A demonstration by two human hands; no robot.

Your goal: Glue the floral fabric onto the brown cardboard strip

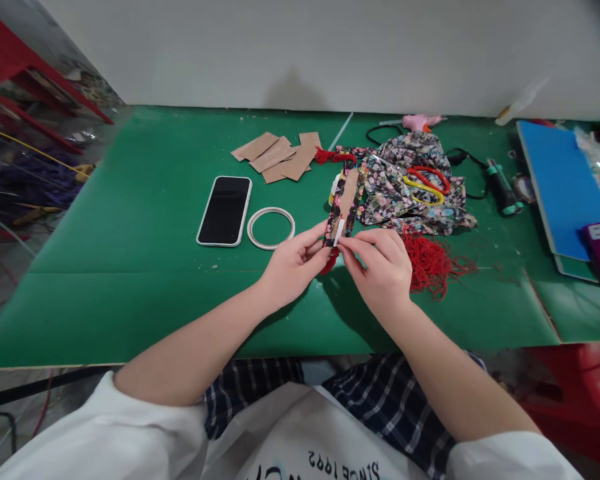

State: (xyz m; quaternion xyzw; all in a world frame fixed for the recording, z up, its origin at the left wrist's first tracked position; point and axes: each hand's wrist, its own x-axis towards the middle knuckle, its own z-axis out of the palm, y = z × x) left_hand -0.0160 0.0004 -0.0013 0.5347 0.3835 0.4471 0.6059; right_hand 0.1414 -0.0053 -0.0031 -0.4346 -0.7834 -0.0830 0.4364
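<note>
Between my hands is a narrow floral strip (332, 223) with a piece of brown cardboard (349, 193) lying along it. Red tassels (334, 156) show at its far end and below its near end. My left hand (295, 262) grips the strip's near end from the left side. A small white piece (339, 230) lies on the cardboard's near part, and the fingertips of my right hand (380, 263) pinch at its lower end. A yellow and white round item is partly hidden behind the strip.
Left of my hands are a white ring (250, 230) and a phone (225, 211). Cardboard pieces (275, 157) lie beyond. Floral cloth (385, 193), scissors (430, 185), red threads (433, 267), a glue gun (420, 122) and a blue board (560, 187) are at the right.
</note>
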